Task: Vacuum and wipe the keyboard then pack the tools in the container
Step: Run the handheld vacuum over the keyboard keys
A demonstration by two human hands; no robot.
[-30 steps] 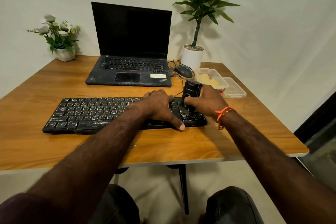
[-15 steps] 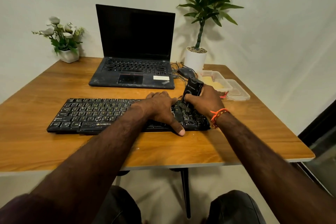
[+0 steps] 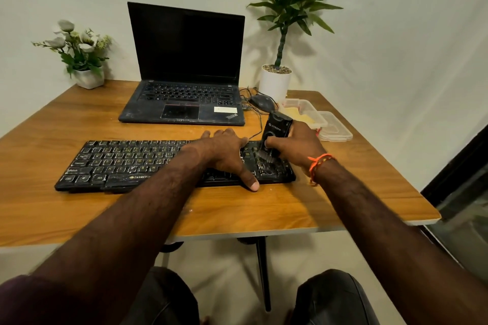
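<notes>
A dusty black keyboard lies across the wooden table. My left hand rests flat on its right half, fingers spread, thumb at the front edge. My right hand grips a small black handheld vacuum, held upright with its brush nozzle on the keys of the keyboard's right end. A clear plastic container holding a yellow cloth stands behind my right hand, and its lid lies to its right.
An open black laptop sits behind the keyboard, with a black mouse and cables beside it. A tall potted plant stands at the back right, a small flower pot at the back left. The table's right edge is near.
The view has shifted slightly. My right hand with the vacuum has moved a little over the keyboard's right end; my left hand stays pressed on the keys.
</notes>
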